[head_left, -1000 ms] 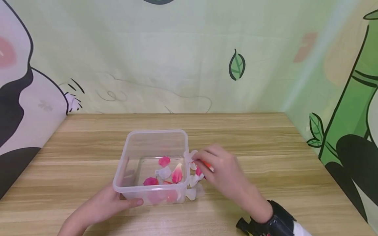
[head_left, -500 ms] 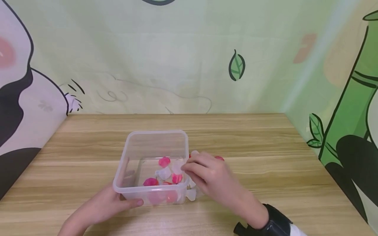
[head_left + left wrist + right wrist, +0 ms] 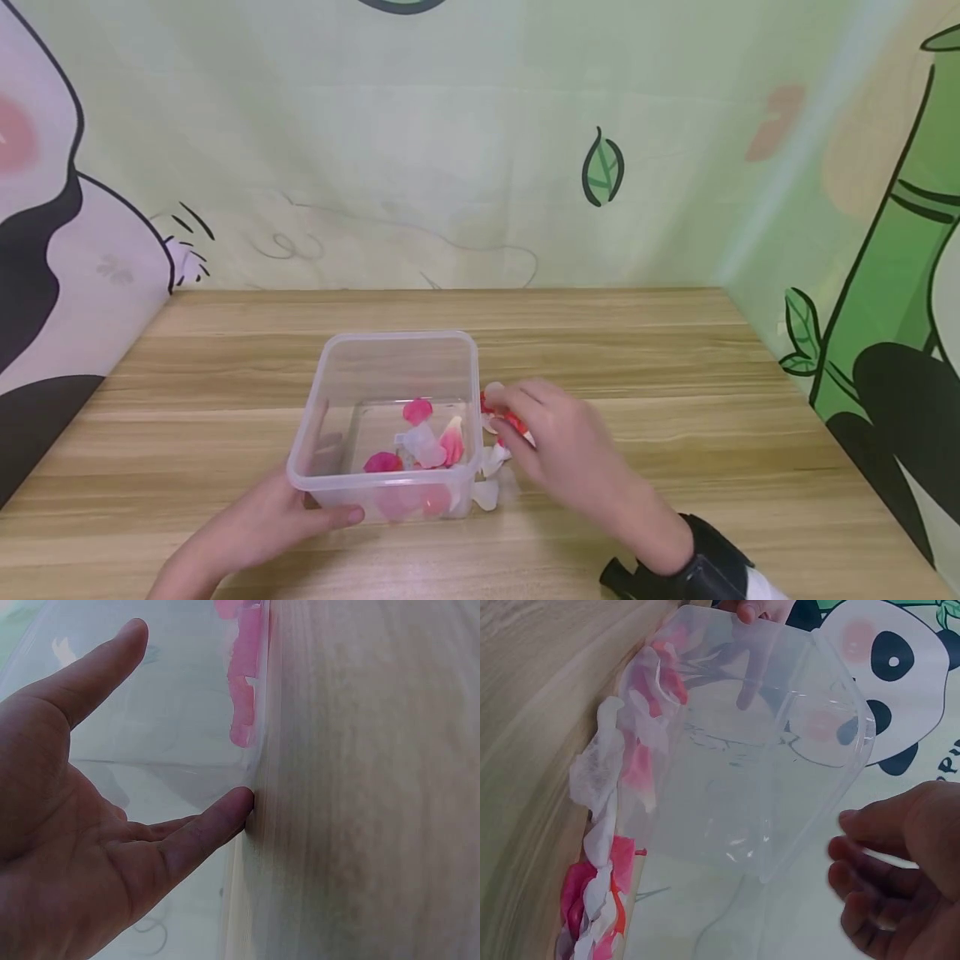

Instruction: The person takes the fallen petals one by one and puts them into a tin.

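A clear plastic container (image 3: 397, 337) stands on the wooden table (image 3: 675, 350) with several pink, red and white petals (image 3: 417, 410) inside. My left hand (image 3: 300, 510) rests against its near left corner, thumb along the front wall, fingers straight. The left wrist view shows this hand (image 3: 172, 780) spread flat on the clear wall (image 3: 180, 712), a pink petal (image 3: 244, 690) behind it. My right hand (image 3: 512, 410) hovers just right of the container over a heap of loose petals (image 3: 487, 492). In the right wrist view its fingers (image 3: 862, 847) are loosely curled and empty, beside the container (image 3: 757, 750) and the petals (image 3: 592, 900).
The table runs to a painted wall (image 3: 450, 167) at the back and on both sides. A black wrist band (image 3: 697, 567) sits on my right arm. Bare wood lies behind and to the right of the container.
My right hand carried a petal from the heap over the container rim, let it fall inside, and has drawn back right to the heap. The left hand and container stayed still.
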Demonstrator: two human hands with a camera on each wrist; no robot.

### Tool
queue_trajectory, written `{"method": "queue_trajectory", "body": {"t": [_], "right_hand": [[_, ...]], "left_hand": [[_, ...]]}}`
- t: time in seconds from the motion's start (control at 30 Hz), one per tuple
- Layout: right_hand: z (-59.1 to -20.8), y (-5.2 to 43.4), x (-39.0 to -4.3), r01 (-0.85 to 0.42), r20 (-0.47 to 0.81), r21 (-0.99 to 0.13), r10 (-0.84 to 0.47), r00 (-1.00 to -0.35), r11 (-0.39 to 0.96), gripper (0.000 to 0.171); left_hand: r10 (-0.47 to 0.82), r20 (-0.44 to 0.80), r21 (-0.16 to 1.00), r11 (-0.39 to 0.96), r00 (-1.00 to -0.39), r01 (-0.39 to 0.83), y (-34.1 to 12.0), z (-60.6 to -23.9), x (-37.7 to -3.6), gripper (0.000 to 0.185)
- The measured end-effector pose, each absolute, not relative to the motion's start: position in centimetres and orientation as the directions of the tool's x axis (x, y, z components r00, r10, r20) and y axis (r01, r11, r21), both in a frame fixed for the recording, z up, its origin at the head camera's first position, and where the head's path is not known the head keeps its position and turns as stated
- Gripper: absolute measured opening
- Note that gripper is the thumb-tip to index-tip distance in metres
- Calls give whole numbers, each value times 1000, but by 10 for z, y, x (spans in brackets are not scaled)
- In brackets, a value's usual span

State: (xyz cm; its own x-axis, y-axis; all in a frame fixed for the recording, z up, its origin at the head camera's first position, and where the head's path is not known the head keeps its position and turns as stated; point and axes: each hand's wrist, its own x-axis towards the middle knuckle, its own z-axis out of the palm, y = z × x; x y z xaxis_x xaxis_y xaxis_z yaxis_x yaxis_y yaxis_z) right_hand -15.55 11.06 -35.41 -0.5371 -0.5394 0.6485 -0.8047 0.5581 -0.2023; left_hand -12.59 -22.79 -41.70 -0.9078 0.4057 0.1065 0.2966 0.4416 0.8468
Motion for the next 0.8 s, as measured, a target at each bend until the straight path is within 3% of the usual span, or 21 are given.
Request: {"method": "queue_trajectory", "body": {"t": [0.17,0.3,0.43,0.57,0.8], "right_hand": [[-357,113,-156,-675,417,-210,-560,-716,707,10],[-361,113,-157,-600,216,-200,-563,-798,774,14],[-369,112,-161,-573,81,-197,-570,-818,795,25],[-377,113,-164,-567,24,-242,-579,-815,788,32],[-386,111,-169,-587,-19,-289,-618,-786,756,18]], "left_hand": [[404,100,853,435,-909,288,-228,-417,-126,129],[403,103,853,434,-909,289,-227,-417,-126,129],[397,100,848,446,-913,287,-227,-416,-126,128],[393,88,837,469,-915,282,-227,-416,-125,129],[393,78,832,480,-916,277,-226,-416,-125,129]]}}
